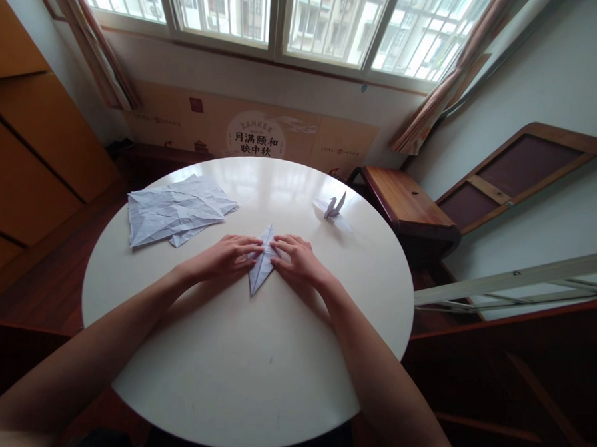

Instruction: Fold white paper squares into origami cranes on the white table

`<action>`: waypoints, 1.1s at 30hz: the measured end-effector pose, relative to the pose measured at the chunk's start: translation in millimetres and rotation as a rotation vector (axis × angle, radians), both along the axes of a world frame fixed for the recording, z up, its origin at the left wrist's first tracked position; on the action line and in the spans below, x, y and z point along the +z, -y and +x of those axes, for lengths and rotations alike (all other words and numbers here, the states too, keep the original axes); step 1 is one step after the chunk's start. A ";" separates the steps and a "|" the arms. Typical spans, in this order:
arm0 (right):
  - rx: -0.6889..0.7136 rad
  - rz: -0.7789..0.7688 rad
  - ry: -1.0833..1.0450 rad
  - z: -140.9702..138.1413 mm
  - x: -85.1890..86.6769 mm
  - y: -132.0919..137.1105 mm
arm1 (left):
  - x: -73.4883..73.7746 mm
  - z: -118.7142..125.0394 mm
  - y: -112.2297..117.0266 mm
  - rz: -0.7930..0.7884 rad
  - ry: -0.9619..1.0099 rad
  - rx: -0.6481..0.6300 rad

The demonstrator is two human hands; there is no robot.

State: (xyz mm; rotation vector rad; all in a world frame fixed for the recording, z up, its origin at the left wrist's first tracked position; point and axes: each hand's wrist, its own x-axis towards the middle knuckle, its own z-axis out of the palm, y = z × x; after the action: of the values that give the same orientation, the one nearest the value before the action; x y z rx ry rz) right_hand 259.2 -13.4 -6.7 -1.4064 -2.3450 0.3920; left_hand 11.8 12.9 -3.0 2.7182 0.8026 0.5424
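A folded paper diamond (259, 278), long and narrow with a crease down its middle, lies on the white round table (230, 373) in front of me. My left hand (230, 254) grips its left edge, fingertips on top and thumb nearer to me. From the other side, my right hand (297, 257) has its fingers and thumb on the right edge in the same way. The fingers cover part of the paper's middle. Both tips of the diamond show, one pointing away and one towards me.
Creased sheets of paper (176, 207) lie at the table's back left. A folded paper crane (335, 205) stands at the back right. Beyond the table are a wooden side table (405, 196), a printed cardboard panel (184, 117) and a barred window. Orange cabinets (36, 163) line the left.
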 end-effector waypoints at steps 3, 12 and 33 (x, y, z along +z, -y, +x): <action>0.004 -0.006 -0.001 -0.3 1.4 0.9 | 0.9 0.2 0.6 -0.008 -0.002 0.000; 0.001 -0.009 0.002 0.0 1.2 1.0 | -1.2 0.1 -0.8 0.007 0.012 -0.013; 0.148 0.093 -0.180 -8.3 3.9 2.5 | -5.7 -1.2 -6.9 0.081 0.056 -0.005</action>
State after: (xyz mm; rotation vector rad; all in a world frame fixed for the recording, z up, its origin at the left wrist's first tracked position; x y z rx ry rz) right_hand 250.9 -15.9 -2.8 -1.1115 -2.2942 0.4262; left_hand 10.6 19.7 -8.8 2.7633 0.7760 0.6605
